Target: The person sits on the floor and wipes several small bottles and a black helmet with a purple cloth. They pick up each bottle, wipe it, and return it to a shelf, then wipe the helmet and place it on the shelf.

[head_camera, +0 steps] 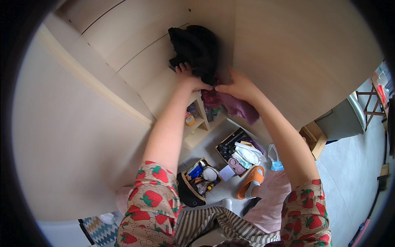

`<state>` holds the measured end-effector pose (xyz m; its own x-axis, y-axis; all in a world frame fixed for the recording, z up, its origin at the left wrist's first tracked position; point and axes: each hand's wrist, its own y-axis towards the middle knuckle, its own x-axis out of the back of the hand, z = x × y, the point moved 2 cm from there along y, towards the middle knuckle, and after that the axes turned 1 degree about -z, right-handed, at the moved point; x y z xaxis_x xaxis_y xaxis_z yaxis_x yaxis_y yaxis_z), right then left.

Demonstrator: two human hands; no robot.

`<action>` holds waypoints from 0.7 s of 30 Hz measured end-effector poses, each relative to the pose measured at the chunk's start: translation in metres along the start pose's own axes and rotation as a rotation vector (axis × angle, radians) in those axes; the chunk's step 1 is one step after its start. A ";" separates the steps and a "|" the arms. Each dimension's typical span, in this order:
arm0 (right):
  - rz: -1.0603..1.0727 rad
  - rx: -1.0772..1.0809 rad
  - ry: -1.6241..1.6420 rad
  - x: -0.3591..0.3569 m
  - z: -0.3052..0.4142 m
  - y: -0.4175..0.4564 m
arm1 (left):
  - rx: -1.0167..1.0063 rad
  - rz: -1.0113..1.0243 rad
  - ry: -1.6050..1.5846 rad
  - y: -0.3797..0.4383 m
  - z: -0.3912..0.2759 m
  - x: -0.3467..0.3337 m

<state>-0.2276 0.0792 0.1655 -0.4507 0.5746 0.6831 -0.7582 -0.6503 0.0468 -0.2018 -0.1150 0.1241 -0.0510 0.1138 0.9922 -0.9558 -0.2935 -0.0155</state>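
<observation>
A dark, crumpled black cloth bundle sits in the inner corner of a pale wood cabinet. My left hand is at its lower left edge, fingers against the black material and thumb stretched to the right. Beneath the bundle, a maroon and purple cloth hangs down over a wooden edge. My right hand is at this cloth, thumb and fingers spread beside it; whether it grips is unclear. The two thumbs nearly meet under the black bundle.
Below are small wooden cubbies with a yellow-labelled jar. On the grey tiles stand a box of rolled items and packets and a basket of small goods. Another person's foot wears an orange sandal. A grey bin stands right.
</observation>
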 end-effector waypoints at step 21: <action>0.087 -0.187 0.613 0.044 -0.063 -0.143 | -0.007 -0.830 -0.487 0.071 -0.023 0.059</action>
<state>-0.1684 0.2291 0.1426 -0.6596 0.7392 0.1358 -0.7511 -0.6416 -0.1557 -0.2792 -0.1076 0.1785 0.7669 -0.1248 0.6296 -0.6349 -0.2908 0.7157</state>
